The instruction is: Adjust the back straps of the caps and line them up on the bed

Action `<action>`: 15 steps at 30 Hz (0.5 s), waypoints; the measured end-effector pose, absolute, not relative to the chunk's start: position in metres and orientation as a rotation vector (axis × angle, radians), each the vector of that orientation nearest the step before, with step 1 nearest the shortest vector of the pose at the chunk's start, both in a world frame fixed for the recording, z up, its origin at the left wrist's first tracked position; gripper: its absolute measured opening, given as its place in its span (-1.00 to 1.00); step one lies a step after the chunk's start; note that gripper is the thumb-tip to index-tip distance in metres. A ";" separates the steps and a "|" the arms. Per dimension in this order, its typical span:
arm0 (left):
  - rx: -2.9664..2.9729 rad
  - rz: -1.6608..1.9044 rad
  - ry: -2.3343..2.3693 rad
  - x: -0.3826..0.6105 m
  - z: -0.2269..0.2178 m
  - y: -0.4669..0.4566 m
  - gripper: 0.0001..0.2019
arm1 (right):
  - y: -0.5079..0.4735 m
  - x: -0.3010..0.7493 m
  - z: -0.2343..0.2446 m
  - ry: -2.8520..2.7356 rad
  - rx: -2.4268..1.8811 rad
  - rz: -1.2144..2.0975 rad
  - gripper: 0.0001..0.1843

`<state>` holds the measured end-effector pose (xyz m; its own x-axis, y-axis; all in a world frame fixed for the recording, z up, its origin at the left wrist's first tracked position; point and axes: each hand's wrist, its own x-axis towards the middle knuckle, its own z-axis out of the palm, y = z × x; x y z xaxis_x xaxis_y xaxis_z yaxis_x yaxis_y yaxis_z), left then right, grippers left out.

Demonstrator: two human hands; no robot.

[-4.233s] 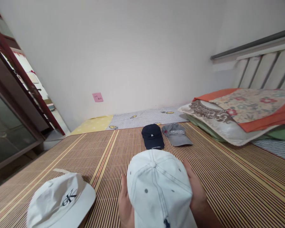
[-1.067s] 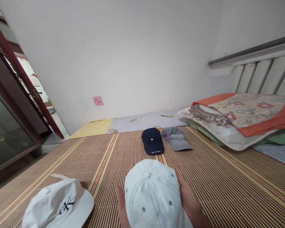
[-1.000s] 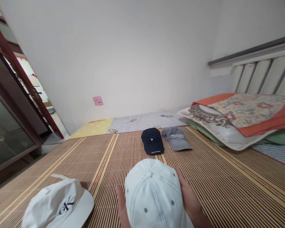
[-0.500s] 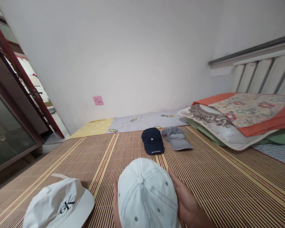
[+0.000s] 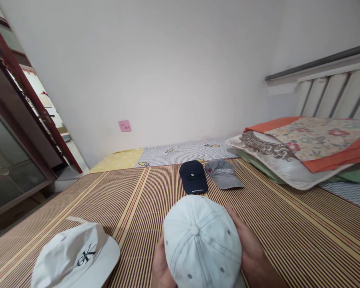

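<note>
A pale blue baseball cap (image 5: 202, 240), its crown turned up toward me, is held between my two hands at the bottom centre. My left hand (image 5: 161, 262) grips its left side, the fingertips hidden by the crown. On the opposite side my right hand (image 5: 250, 244) clasps the cap, with its thumb along the edge. A white baseball cap (image 5: 74, 256) with black letters lies on the striped mat to the left. Farther back, a navy cap (image 5: 193, 177) and a grey cap (image 5: 224, 174) sit side by side, brims toward me.
The striped mat (image 5: 131, 224) covers the bed. Pillows with an orange-edged floral cover (image 5: 318, 138) are stacked at the right, beside a white radiator (image 5: 336, 94). A pink note (image 5: 125, 126) is on the wall, and a reddish door frame (image 5: 44, 112) stands at the left.
Both hands have moved to the right with the pale blue cap, and its crown has turned slightly. The other caps lie where they were.
</note>
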<state>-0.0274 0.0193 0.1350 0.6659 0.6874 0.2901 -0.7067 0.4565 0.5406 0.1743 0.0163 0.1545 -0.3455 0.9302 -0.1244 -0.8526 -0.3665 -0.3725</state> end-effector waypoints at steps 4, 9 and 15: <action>0.741 0.805 -0.147 -0.028 0.135 0.019 -0.51 | 0.017 0.176 0.154 -0.188 -0.393 1.914 -0.44; 0.659 0.866 -0.180 -0.027 0.126 0.020 -0.48 | 0.017 0.182 0.156 -0.086 -0.448 1.854 -0.46; 0.634 0.836 -0.211 -0.029 0.110 0.025 -0.41 | 0.018 0.186 0.161 -0.059 -0.482 1.836 -0.46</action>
